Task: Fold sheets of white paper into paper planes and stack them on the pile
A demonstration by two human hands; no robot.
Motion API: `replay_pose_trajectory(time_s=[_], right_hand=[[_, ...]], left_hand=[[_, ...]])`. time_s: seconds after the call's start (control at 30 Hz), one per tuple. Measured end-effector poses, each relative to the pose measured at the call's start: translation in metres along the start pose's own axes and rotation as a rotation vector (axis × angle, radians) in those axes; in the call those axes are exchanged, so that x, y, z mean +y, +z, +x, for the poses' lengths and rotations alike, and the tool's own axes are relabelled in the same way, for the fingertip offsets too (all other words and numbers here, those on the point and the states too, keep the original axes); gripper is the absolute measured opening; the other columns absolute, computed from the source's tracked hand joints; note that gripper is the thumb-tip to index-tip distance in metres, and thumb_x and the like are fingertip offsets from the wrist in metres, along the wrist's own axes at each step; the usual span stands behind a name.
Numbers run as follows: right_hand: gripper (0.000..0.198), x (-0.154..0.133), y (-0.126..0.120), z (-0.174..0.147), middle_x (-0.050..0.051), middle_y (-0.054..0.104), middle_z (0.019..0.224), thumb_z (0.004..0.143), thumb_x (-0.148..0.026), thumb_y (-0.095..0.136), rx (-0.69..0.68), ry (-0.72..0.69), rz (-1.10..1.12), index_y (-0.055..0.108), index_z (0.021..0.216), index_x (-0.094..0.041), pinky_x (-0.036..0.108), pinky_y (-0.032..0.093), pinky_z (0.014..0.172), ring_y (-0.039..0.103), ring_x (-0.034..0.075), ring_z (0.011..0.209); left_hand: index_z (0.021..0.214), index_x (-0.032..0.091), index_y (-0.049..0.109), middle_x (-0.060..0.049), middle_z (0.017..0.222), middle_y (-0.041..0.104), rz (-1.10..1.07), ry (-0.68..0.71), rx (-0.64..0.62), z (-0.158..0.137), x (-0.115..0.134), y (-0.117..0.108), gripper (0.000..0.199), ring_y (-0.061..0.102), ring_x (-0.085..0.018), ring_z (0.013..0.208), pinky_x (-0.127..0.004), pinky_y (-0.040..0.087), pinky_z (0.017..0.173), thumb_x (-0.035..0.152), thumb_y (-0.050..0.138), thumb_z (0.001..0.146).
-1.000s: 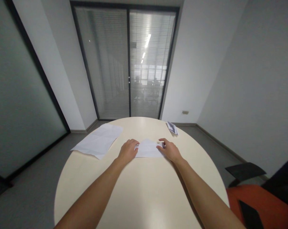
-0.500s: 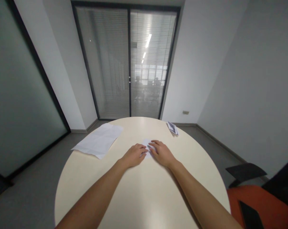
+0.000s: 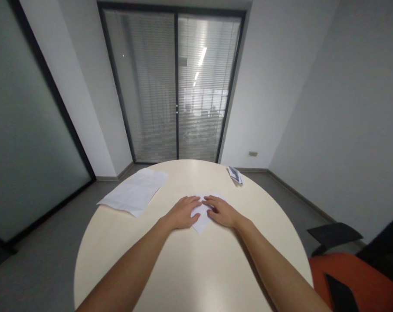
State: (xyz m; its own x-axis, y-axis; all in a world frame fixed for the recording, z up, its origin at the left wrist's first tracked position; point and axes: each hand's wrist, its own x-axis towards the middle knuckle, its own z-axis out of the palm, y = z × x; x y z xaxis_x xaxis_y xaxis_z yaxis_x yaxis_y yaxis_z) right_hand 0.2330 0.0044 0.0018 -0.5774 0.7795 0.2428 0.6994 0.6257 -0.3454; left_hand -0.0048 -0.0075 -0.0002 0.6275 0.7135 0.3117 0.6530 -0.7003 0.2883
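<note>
- Head view: the paper lies about midway across the table, beneath and between both hands; neither looks nearer.
- Left hand and right hand rest on it over the table, thumbs apart from fingers, clamped on nothing.
- One corner points to the table's near side; its long axis is too covered to tell.

Round table (cream) with white papers
</note>
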Motion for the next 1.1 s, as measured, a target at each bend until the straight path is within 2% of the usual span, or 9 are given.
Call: replay_pose_trajectory(time_s=[0.1, 0.27, 0.47, 0.6, 0.7, 0.8, 0.87, 0.97, 1.1], right_hand=[[0.050, 0.000, -0.001, -0.001, 0.014, 0.055, 0.144, 0.084, -0.023, 0.058, -0.006, -0.043, 0.025, 0.063, 0.133, -0.016, 0.046, 0.034, 0.116, 0.048, 0.028, 0.136], [0.050, 0.003, 0.000, -0.002, 0.012, 0.050, 0.149, 0.090, -0.027, 0.054, -0.033, -0.002, 0.005, 0.057, 0.139, -0.022, 0.050, 0.031, 0.117, 0.042, 0.028, 0.141], [0.044, 0.004, -0.003, -0.002, 0.012, 0.049, 0.150, 0.097, -0.031, 0.046, 0.010, 0.196, -0.155, 0.057, 0.139, -0.027, 0.064, 0.024, 0.114, 0.038, 0.032, 0.142], [0.034, -0.006, -0.007, 0.002, 0.010, 0.059, 0.141, 0.098, -0.028, 0.047, 0.086, 0.087, -0.187, 0.066, 0.127, -0.028, 0.058, 0.024, 0.116, 0.047, 0.026, 0.135], [0.037, -0.014, -0.004, 0.003, 0.009, 0.059, 0.141, 0.101, -0.036, 0.044, 0.031, -0.001, -0.085, 0.061, 0.133, -0.030, 0.058, 0.026, 0.115, 0.050, 0.025, 0.133], [0.042, -0.015, 0.000, 0.002, 0.010, 0.053, 0.147, 0.100, -0.043, 0.045, -0.040, -0.004, -0.052, 0.057, 0.139, -0.031, 0.063, 0.026, 0.113, 0.045, 0.029, 0.138], [0.041, -0.010, 0.000, 0.001, 0.010, 0.053, 0.147, 0.100, -0.043, 0.045, -0.035, 0.029, -0.073, 0.059, 0.137, -0.032, 0.065, 0.026, 0.112, 0.044, 0.031, 0.138], [0.036, -0.001, -0.001, 0.001, 0.010, 0.058, 0.141, 0.100, -0.041, 0.047, 0.014, 0.036, -0.105, 0.065, 0.130, -0.032, 0.062, 0.031, 0.112, 0.047, 0.031, 0.135], [0.030, 0.004, -0.005, 0.003, 0.009, 0.067, 0.129, 0.098, -0.035, 0.051, 0.104, -0.024, -0.144, 0.072, 0.118, -0.028, 0.048, 0.040, 0.107, 0.056, 0.026, 0.123]], left_hand=[[0.145, 0.023, 0.046, -0.010, 0.157, 0.040, 0.002, -0.069, -0.095, -0.001, -0.004, 0.003, 0.054, 0.033, -0.025, 0.146, -0.049, 0.021, 0.121, 0.041, 0.052, 0.094], [0.149, 0.023, 0.041, -0.010, 0.160, 0.034, 0.036, -0.159, -0.121, 0.001, -0.008, 0.007, 0.051, 0.029, -0.025, 0.149, -0.052, 0.020, 0.120, 0.041, 0.036, 0.101], [0.138, 0.022, 0.055, -0.010, 0.149, 0.051, 0.122, -0.118, -0.045, 0.002, -0.009, 0.003, 0.042, 0.045, -0.026, 0.137, -0.046, 0.032, 0.114, 0.031, 0.040, 0.100], [0.127, 0.022, 0.064, -0.011, 0.133, 0.062, 0.182, -0.129, 0.019, 0.002, -0.007, -0.003, 0.035, 0.054, -0.027, 0.124, -0.045, 0.036, 0.109, 0.034, 0.048, 0.097], [0.120, 0.020, 0.067, -0.013, 0.124, 0.064, 0.211, -0.167, 0.068, 0.002, -0.005, -0.006, 0.032, 0.056, -0.028, 0.117, -0.046, 0.037, 0.107, 0.035, 0.050, 0.097], [0.113, 0.018, 0.069, -0.014, 0.119, 0.065, 0.234, -0.229, 0.095, 0.002, -0.004, -0.007, 0.030, 0.058, -0.029, 0.115, -0.048, 0.036, 0.108, 0.036, 0.052, 0.096], [0.114, 0.017, 0.068, -0.016, 0.128, 0.062, 0.238, -0.234, 0.110, 0.002, -0.006, -0.006, 0.031, 0.053, -0.031, 0.123, -0.049, 0.034, 0.111, 0.036, 0.055, 0.094], [0.125, 0.020, 0.064, -0.012, 0.149, 0.049, 0.171, -0.137, 0.068, 0.001, -0.010, -0.003, 0.034, 0.043, -0.028, 0.138, -0.047, 0.031, 0.115, 0.030, 0.050, 0.097], [0.131, 0.023, 0.062, -0.008, 0.145, 0.055, 0.070, -0.068, -0.019, 0.002, -0.013, 0.001, 0.038, 0.048, -0.023, 0.135, -0.043, 0.034, 0.114, 0.032, 0.041, 0.102]])
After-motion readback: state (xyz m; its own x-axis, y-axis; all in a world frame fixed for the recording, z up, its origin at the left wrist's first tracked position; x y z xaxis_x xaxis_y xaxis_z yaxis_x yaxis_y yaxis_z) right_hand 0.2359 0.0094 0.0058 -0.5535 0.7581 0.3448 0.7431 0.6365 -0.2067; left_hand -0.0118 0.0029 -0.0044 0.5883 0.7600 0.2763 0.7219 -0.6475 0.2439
